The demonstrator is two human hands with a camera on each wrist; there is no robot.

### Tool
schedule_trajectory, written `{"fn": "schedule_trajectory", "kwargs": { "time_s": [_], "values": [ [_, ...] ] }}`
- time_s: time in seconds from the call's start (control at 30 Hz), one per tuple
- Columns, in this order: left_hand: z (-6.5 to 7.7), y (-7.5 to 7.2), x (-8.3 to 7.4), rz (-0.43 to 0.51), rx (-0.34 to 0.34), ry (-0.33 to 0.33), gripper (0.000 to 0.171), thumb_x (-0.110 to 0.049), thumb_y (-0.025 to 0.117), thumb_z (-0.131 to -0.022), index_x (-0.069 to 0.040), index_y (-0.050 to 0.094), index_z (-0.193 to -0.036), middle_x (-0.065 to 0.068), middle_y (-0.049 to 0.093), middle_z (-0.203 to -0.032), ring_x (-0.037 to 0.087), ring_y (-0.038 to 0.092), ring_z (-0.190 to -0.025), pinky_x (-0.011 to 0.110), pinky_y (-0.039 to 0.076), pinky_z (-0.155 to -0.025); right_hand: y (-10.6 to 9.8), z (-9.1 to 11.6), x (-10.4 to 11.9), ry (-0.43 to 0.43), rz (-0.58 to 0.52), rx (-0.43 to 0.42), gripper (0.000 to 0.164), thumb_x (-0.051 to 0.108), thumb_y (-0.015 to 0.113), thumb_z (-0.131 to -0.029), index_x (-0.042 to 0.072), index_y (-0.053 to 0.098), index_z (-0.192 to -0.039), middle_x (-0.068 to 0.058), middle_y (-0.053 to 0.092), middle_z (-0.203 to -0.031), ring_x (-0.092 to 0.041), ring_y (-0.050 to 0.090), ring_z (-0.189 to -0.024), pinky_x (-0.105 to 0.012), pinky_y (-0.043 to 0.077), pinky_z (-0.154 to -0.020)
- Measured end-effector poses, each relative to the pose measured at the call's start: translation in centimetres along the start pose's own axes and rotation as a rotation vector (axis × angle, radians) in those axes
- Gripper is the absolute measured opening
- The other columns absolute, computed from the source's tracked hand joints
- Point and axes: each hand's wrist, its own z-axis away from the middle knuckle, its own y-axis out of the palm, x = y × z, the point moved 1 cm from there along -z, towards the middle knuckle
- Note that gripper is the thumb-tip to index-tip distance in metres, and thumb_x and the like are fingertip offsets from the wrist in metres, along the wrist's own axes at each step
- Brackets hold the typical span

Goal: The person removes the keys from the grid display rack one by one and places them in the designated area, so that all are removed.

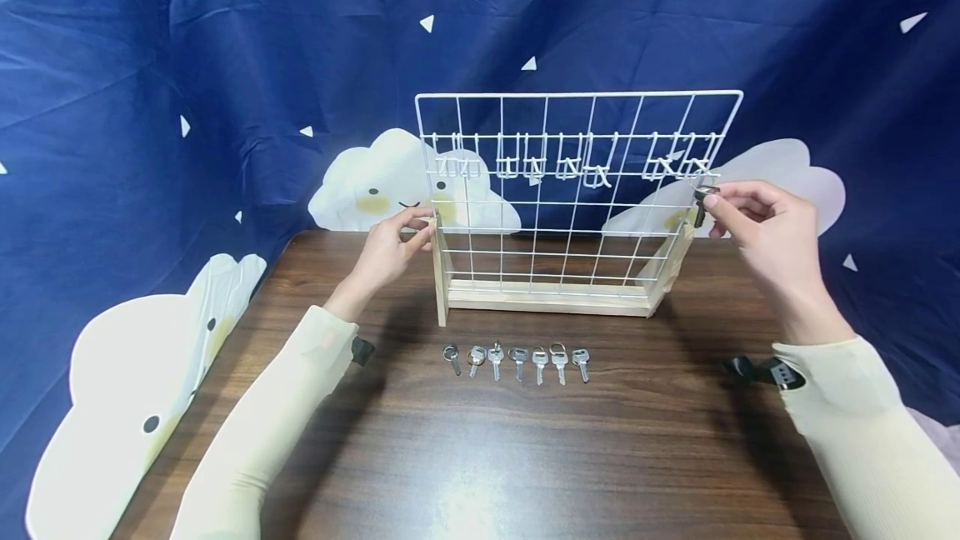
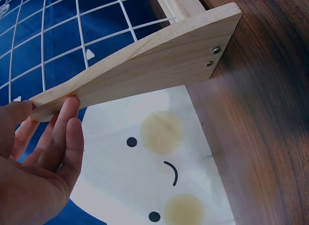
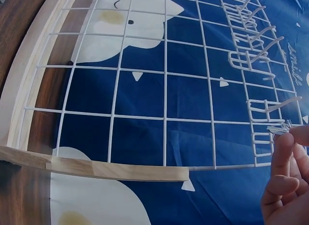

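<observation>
A white wire grid rack (image 1: 579, 95) stands in a wooden base, with several white hooks (image 1: 534, 167) hanging in a row across it. My left hand (image 1: 393, 247) grips the top of the left wooden upright (image 2: 145, 70) between thumb and fingers. At the rack's right side, my right hand (image 1: 776, 227) pinches a key (image 1: 701, 208) just below the rightmost hook. In the right wrist view only a small metallic part (image 3: 280, 130) shows at my fingertips, close to the end hooks. Whether it touches a hook, I cannot tell.
Several silver keys (image 1: 540, 365), some with rings, lie in a row on the brown wooden table (image 1: 637, 440) before the rack. Behind hangs a blue cloth (image 1: 360, 40) with cloud and triangle prints. The right wooden upright (image 3: 120, 171) stands under my right hand.
</observation>
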Motion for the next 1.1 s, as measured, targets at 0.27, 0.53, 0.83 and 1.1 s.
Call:
{"fn": "schedule_trajectory", "kwargs": {
  "time_s": [0.27, 0.53, 0.83, 1.1],
  "values": [
    [-0.1, -0.1, -0.1, -0.001, 0.011, -0.005, 0.035, -0.028, 0.063, -0.099, -0.016, 0.062, -0.132, 0.014, 0.074, -0.111, 0.03, 0.077, -0.087, 0.035, 0.06, -0.07, -0.4, 0.4, 0.3, -0.04, -0.204, -0.013, 0.01, 0.0, 0.074, -0.086, 0.003, 0.073, -0.096, 0.011, 0.071, -0.067, -0.002, 0.061, -0.048, -0.012, 0.043, -0.047],
    [-0.1, -0.1, 0.0, 0.002, 0.011, -0.008, 0.034, -0.026, 0.063, -0.099, -0.017, 0.063, -0.132, 0.013, 0.074, -0.11, 0.027, 0.077, -0.086, 0.034, 0.059, -0.067, -0.6, 0.8, 0.6, -0.055, -0.333, -0.034, 0.012, -0.006, 0.074, -0.084, -0.003, 0.072, -0.095, 0.005, 0.071, -0.065, -0.006, 0.061, -0.047, -0.012, 0.042, -0.045],
    [-0.1, -0.1, -0.1, 0.014, 0.014, -0.01, 0.034, -0.026, 0.064, -0.099, -0.016, 0.063, -0.131, 0.014, 0.074, -0.109, 0.033, 0.076, -0.089, 0.041, 0.061, -0.073, -0.7, 1.4, 1.0, -0.065, -0.388, -0.031, 0.012, -0.008, 0.075, -0.082, -0.006, 0.071, -0.094, 0.0, 0.071, -0.066, -0.008, 0.06, -0.045, -0.013, 0.042, -0.044],
    [0.0, -0.1, 0.0, 0.007, 0.018, -0.015, 0.035, -0.027, 0.062, -0.1, -0.016, 0.062, -0.133, 0.015, 0.074, -0.112, 0.034, 0.076, -0.091, 0.033, 0.059, -0.069, -0.5, 1.8, 0.9, -0.038, -0.341, 0.027, 0.012, -0.005, 0.073, -0.085, 0.0, 0.072, -0.096, 0.006, 0.073, -0.068, -0.005, 0.063, -0.047, -0.012, 0.045, -0.046]
  ]
}}
